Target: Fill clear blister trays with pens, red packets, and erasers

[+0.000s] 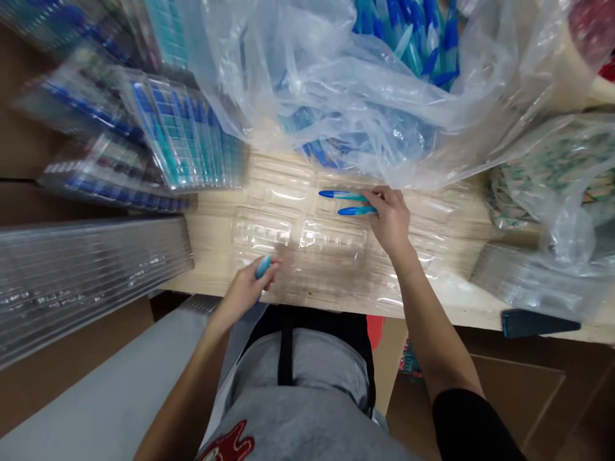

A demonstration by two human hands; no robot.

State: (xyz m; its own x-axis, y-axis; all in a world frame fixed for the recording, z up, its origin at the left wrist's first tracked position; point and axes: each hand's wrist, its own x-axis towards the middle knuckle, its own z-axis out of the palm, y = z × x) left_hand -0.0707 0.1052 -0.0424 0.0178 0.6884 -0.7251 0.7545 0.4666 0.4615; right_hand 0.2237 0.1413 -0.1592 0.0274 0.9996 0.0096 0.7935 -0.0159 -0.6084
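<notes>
My right hand (391, 218) is closed on two blue pens (348, 202), which point left over a clear plastic blister tray (307, 240) lying on the wooden table (211, 224). Near the table's front edge, my left hand (245, 291) is closed around a teal pen (262, 266), whose tip pokes out above the fingers. The tray has rows of small empty pockets between my two hands.
A large clear plastic bag (336, 83) full of blue and teal pens lies behind the tray. Filled packs (187, 134) are piled at the back left, stacked empty trays (91, 275) at the left, more bags (562, 186) at the right.
</notes>
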